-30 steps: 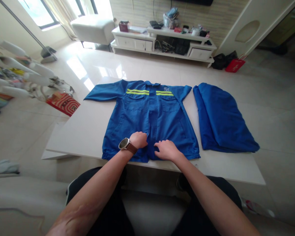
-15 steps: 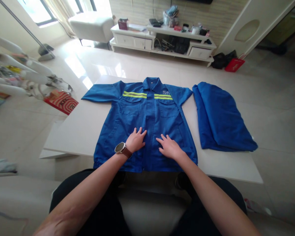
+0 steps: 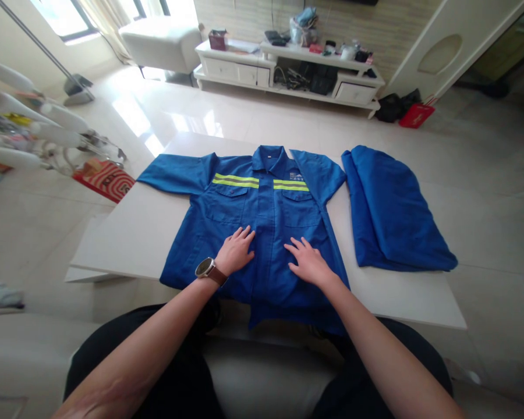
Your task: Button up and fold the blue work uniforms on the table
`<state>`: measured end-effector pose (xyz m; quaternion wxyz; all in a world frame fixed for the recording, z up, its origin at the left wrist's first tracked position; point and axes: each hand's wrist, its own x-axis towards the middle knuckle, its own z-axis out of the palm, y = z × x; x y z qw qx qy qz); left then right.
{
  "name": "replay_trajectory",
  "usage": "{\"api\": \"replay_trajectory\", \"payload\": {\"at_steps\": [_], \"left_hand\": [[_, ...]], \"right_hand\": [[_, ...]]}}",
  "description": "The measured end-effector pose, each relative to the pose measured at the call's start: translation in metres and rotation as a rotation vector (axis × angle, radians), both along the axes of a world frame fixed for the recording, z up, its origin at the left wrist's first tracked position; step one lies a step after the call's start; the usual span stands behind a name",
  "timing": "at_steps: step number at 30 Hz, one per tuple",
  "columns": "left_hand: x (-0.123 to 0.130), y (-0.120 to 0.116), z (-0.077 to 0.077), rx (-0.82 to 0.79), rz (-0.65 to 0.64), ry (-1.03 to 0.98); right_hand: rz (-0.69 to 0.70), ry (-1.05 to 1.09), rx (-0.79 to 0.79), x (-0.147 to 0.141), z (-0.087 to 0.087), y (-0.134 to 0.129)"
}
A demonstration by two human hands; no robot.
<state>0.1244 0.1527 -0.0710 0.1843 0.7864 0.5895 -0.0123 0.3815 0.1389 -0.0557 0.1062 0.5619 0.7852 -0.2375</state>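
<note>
A blue jacket (image 3: 266,203) with yellow reflective stripes lies front up on the white table (image 3: 126,233), its collar at the far side and its lower hem hanging over the near edge. On its front left of the placket rests my left hand (image 3: 236,250), fingers spread, with a watch (image 3: 210,269) on the wrist. My right hand (image 3: 306,260) lies on the front at the right of the placket, fingers apart. Neither hand grips the cloth. A folded blue cloth (image 3: 393,209) sits to the right of the jacket.
Beyond the table stands a low white cabinet (image 3: 236,71) with small items on top. A red patterned bag (image 3: 107,180) and a white-armed rack are at the left. Another red bag (image 3: 416,115) is on the floor at the back right.
The jacket has slid toward me, and more of its hem hangs over the near edge. Both hands remain flat on it and have moved slightly apart.
</note>
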Motion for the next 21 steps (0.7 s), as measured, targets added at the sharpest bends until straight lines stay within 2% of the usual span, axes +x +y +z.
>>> {"api": "replay_trajectory", "payload": {"at_steps": [3, 7, 10, 15, 18, 21], "left_hand": [[0.004, -0.001, -0.005, -0.047, -0.004, 0.015], [0.009, 0.002, -0.001, -0.060, 0.002, 0.041], [0.013, 0.004, 0.006, -0.047, 0.007, 0.092], [0.020, 0.004, 0.028, -0.079, 0.052, 0.216], [0.019, 0.004, 0.036, -0.056, 0.115, 0.231], [0.013, 0.006, 0.031, 0.021, 0.178, 0.174]], "right_hand": [[0.024, -0.045, -0.067, 0.001, -0.008, -0.004], [0.046, -0.036, -0.079, 0.001, -0.008, -0.005], [0.058, -0.019, -0.144, 0.001, -0.002, -0.004], [0.087, 0.031, -0.254, -0.001, 0.015, -0.004], [0.055, 0.038, -0.153, -0.007, 0.028, -0.004], [0.000, 0.039, 0.009, -0.014, 0.034, -0.004]]}}
